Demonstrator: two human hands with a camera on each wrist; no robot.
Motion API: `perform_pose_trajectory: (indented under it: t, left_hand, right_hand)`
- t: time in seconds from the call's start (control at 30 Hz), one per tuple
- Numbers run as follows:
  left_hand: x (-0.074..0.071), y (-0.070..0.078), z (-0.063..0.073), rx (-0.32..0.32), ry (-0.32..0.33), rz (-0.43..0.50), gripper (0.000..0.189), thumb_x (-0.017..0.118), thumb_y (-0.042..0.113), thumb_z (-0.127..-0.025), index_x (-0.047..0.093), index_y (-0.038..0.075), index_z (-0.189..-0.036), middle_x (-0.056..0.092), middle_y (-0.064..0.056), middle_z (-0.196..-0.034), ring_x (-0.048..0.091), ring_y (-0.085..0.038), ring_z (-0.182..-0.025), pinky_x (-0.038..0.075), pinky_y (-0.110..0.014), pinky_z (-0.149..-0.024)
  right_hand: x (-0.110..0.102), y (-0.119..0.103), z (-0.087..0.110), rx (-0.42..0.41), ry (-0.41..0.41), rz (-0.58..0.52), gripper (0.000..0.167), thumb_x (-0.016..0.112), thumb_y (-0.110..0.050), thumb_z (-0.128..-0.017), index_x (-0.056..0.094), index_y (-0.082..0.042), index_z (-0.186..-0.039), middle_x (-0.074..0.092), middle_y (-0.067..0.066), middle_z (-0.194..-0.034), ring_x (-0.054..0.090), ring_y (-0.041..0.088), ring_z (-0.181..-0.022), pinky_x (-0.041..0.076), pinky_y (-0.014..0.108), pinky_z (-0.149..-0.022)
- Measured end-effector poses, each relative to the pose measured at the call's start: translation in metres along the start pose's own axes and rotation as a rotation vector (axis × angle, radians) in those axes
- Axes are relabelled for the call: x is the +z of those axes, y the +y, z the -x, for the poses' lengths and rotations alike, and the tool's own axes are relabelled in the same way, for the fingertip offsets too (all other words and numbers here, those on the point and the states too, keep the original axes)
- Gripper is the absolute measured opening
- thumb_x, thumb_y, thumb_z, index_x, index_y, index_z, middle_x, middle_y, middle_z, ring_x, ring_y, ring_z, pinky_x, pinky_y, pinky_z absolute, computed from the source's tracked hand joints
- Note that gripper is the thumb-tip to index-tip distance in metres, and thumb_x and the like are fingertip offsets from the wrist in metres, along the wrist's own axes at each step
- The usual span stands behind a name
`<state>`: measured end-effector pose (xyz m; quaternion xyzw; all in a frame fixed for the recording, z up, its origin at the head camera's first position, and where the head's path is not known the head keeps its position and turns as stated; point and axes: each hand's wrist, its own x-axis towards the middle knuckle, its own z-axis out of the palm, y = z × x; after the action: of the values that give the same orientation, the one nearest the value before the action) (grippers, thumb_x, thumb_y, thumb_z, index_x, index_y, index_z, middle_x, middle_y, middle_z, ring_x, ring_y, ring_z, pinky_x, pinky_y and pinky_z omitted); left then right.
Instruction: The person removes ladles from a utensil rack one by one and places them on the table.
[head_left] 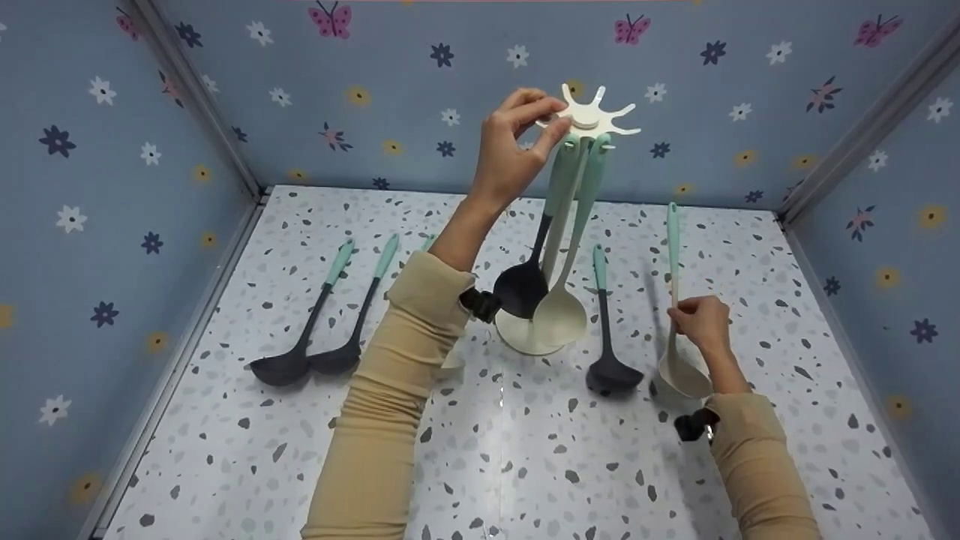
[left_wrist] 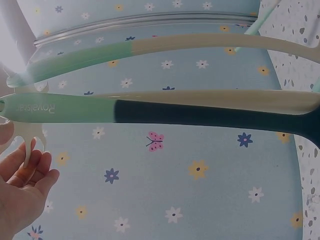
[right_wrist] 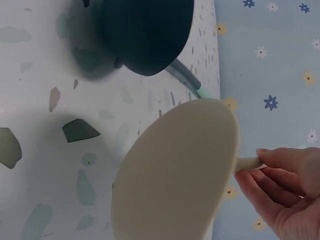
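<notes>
In the head view my left hand (head_left: 517, 146) pinches the top of a white utensil stand (head_left: 600, 124) with hooked arms. From its hooks hang a black ladle (head_left: 521, 291) and a cream ladle (head_left: 561, 319), both with mint handles. The left wrist view shows the fingers at the hooks, beside the black ladle's handle (left_wrist: 75, 108). My right hand (head_left: 706, 324) holds another cream ladle (head_left: 684, 376) by its shaft, thumb and fingers around it. Seen from the right wrist, that ladle's bowl (right_wrist: 175, 175) covers much of the view.
Two black ladles (head_left: 281, 367) lie at left, handles pointing back. A further utensil is mostly hidden behind the left forearm. Another black ladle (head_left: 613, 375) lies between the stand and the right hand. Patterned panels (head_left: 450, 90) enclose the speckled tabletop (head_left: 525, 450) at the back and sides.
</notes>
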<state>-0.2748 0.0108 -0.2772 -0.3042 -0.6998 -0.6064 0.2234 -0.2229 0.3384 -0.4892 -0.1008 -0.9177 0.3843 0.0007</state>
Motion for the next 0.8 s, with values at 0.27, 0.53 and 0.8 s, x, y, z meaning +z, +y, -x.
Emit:
perform_pose_trajectory:
  t: [0.27,0.53,0.8]
  left_hand:
    - [-0.003,0.023,0.004,0.021,0.011,-0.006,0.018,0.057,-0.001,-0.083,0.061,-0.013,-0.095,0.053,-0.023,-0.098,0.050,-0.029,-0.090,0.039,-0.020,-0.088]
    - [-0.001,0.006,0.002,0.027,0.003,-0.002,0.019,0.058,0.004,-0.084,0.063,-0.009,-0.096,0.053,-0.018,-0.098,0.051,-0.023,-0.090,0.039,-0.020,-0.088]
    - [-0.001,0.003,0.000,0.013,0.003,-0.013,0.020,0.060,0.006,-0.083,0.064,-0.008,-0.097,0.054,-0.016,-0.099,0.051,-0.020,-0.090,0.039,-0.020,-0.088]
  right_hand:
    - [0.005,0.009,-0.005,0.038,-0.059,0.072,0.027,0.057,-0.007,-0.084,0.059,0.015,-0.100,0.062,0.025,-0.084,0.060,0.011,-0.056,0.048,0.022,-0.053]
    - [0.010,0.012,-0.014,0.146,-0.148,0.084,0.032,0.057,-0.007,-0.083,0.055,0.016,-0.104,0.061,0.026,-0.089,0.063,0.019,-0.062,0.051,0.027,-0.057]
    - [0.014,0.010,-0.026,0.218,-0.216,0.122,0.033,0.057,-0.006,-0.082,0.053,0.017,-0.105,0.062,0.021,-0.081,0.063,0.017,-0.060,0.051,0.027,-0.057]
